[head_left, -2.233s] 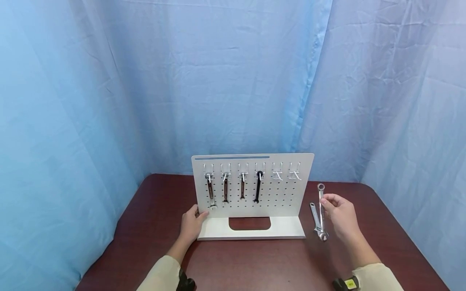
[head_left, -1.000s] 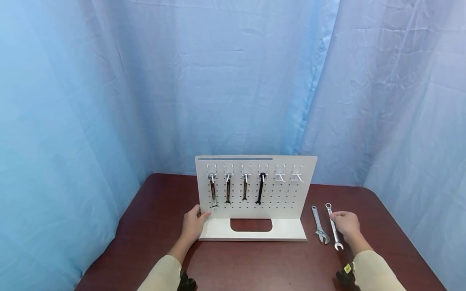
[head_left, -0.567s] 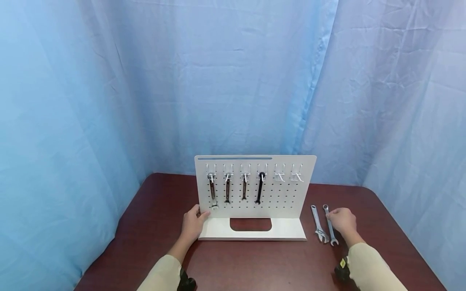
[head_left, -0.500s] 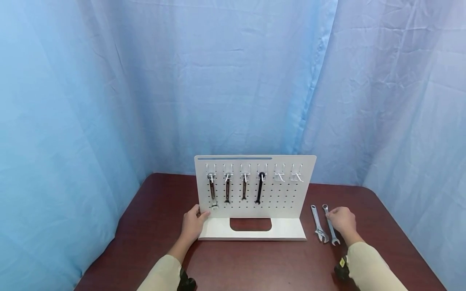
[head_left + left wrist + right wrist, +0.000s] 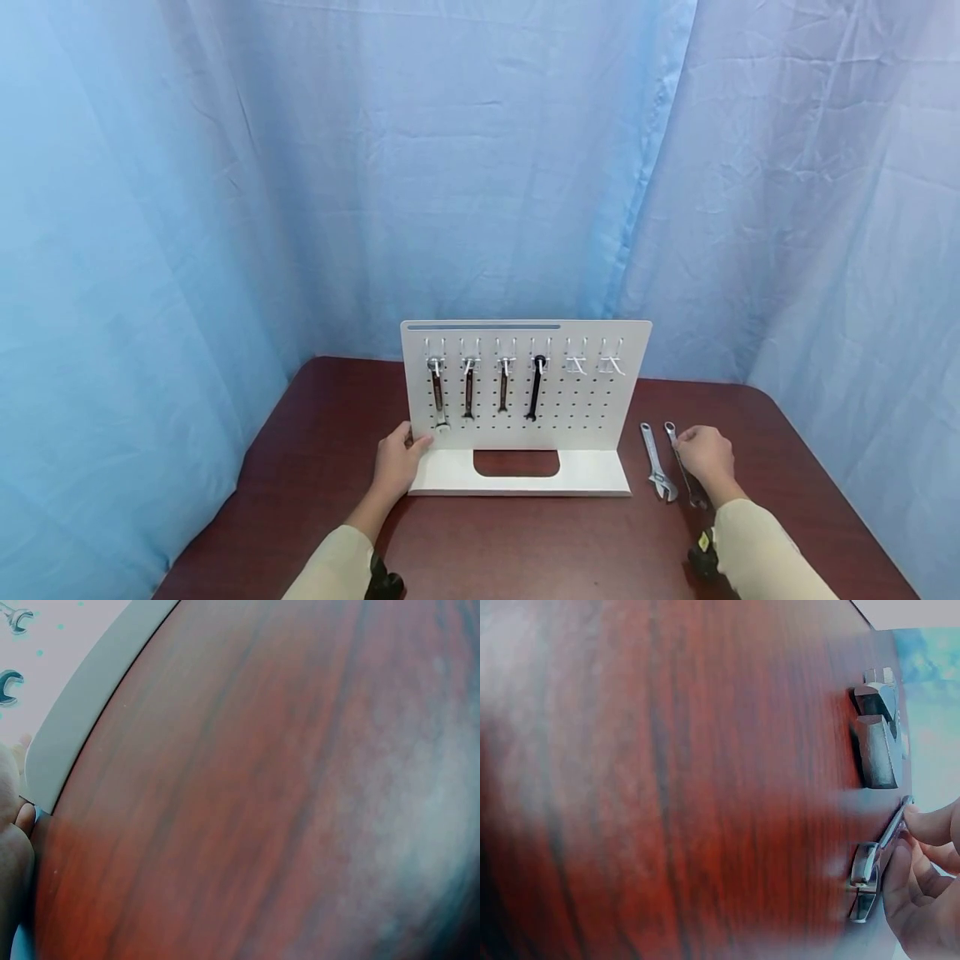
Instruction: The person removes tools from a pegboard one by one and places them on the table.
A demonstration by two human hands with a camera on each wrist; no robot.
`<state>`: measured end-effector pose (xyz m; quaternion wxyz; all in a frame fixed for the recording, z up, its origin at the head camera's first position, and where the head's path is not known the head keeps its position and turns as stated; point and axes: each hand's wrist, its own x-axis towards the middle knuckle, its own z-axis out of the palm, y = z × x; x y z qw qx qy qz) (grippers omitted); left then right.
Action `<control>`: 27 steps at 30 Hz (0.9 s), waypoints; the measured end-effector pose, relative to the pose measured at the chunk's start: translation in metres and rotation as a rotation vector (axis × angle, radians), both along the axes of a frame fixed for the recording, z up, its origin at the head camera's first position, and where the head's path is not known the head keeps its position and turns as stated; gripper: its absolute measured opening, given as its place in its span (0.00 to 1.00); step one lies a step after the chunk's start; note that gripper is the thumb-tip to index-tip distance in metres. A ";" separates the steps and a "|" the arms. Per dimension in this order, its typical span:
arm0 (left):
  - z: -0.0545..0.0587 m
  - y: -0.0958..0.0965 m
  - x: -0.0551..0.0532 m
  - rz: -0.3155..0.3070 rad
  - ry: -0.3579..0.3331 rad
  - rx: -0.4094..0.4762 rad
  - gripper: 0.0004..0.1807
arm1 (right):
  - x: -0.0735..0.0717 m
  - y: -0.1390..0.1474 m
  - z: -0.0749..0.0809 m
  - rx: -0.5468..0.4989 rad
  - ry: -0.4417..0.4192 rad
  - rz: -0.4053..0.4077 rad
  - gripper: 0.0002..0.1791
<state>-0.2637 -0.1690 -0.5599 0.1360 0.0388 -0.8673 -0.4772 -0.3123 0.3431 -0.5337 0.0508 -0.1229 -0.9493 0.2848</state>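
My right hand (image 5: 705,454) pinches a silver combination wrench (image 5: 670,430) between thumb and fingers, low at the table's right side. In the right wrist view the wrench's open end (image 5: 865,870) stands turned on its edge near the tabletop; whether it touches cannot be seen. Just left of it lies a silver adjustable wrench (image 5: 657,475). My left hand (image 5: 397,461) grips the lower left edge of a white pegboard stand (image 5: 592,473), thumb in front, other fingers partly hidden behind. A black wrench (image 5: 535,393) hangs fourth along the hook row.
Left of the black wrench hang three more wrenches, one of them the long leftmost wrench (image 5: 439,404). Two bare hooks (image 5: 575,365) are at the board's right. The dark red table (image 5: 510,542) ends at blue curtains (image 5: 480,167) behind and beside it.
The right hand has lowered the combination wrench from beside the adjustable wrench, shifting it right, then slightly back left. Lately the wrench has rolled onto its edge. My left hand keeps its hold.
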 end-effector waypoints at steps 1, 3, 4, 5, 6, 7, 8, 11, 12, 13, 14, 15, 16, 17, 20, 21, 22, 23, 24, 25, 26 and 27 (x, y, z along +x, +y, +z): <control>0.000 0.000 0.000 0.001 0.000 0.002 0.11 | 0.000 0.000 0.000 0.000 -0.001 -0.002 0.11; 0.000 0.000 0.001 0.003 0.002 0.005 0.11 | 0.000 0.000 -0.001 -0.006 0.005 -0.010 0.11; 0.000 0.000 0.001 0.004 0.003 0.005 0.10 | 0.000 0.000 -0.001 -0.010 0.014 -0.017 0.11; 0.000 0.000 0.001 0.004 0.005 0.003 0.10 | 0.000 -0.001 0.000 -0.016 0.025 -0.023 0.11; 0.000 0.000 0.001 0.005 0.005 0.001 0.10 | 0.001 -0.002 0.001 -0.020 0.044 -0.026 0.12; 0.001 0.000 0.001 0.004 0.004 -0.001 0.10 | 0.002 -0.005 0.002 -0.028 0.065 -0.029 0.12; 0.001 0.000 0.001 0.003 0.004 -0.003 0.10 | 0.003 -0.008 0.005 -0.044 0.088 -0.030 0.13; 0.001 0.000 0.001 0.004 0.002 -0.007 0.12 | 0.006 -0.024 0.015 -0.088 0.156 -0.003 0.15; 0.001 0.000 0.001 0.006 0.002 -0.006 0.13 | 0.007 -0.031 0.020 -0.104 0.179 0.011 0.15; 0.001 0.000 0.001 0.006 0.003 -0.007 0.13 | 0.009 -0.039 0.025 -0.125 0.200 0.021 0.14; 0.001 0.000 0.001 0.007 0.003 -0.008 0.13 | 0.011 -0.046 0.029 -0.142 0.223 0.030 0.14; 0.001 0.000 0.001 0.008 0.004 -0.008 0.13 | 0.012 -0.054 0.033 -0.152 0.246 0.040 0.13; 0.001 0.000 0.001 0.009 0.007 -0.008 0.13 | 0.013 -0.063 0.038 -0.168 0.271 0.048 0.12; 0.001 0.000 0.000 0.010 0.007 -0.009 0.13 | 0.014 -0.071 0.043 -0.186 0.292 0.058 0.11; 0.000 0.000 0.000 0.012 0.007 -0.009 0.12 | 0.019 -0.096 0.054 -0.235 0.342 0.103 0.08; 0.000 0.000 0.000 0.011 0.006 -0.007 0.12 | 0.022 -0.104 0.057 -0.253 0.348 0.124 0.08; 0.000 -0.001 0.000 0.011 0.005 -0.005 0.11 | 0.024 -0.112 0.060 -0.272 0.351 0.144 0.07; 0.000 -0.001 0.000 0.010 0.004 -0.002 0.11 | 0.027 -0.119 0.063 -0.292 0.349 0.166 0.07; 0.000 -0.001 0.000 0.008 0.005 -0.001 0.10 | 0.030 -0.126 0.066 -0.316 0.347 0.187 0.07; 0.000 -0.001 0.000 0.006 0.007 0.000 0.09 | 0.032 -0.133 0.068 -0.342 0.341 0.208 0.07; 0.000 -0.001 0.000 0.005 0.008 0.001 0.10 | 0.035 -0.140 0.070 -0.364 0.334 0.226 0.07; 0.000 -0.001 0.000 0.004 0.010 0.002 0.10 | 0.036 -0.146 0.072 -0.381 0.333 0.250 0.08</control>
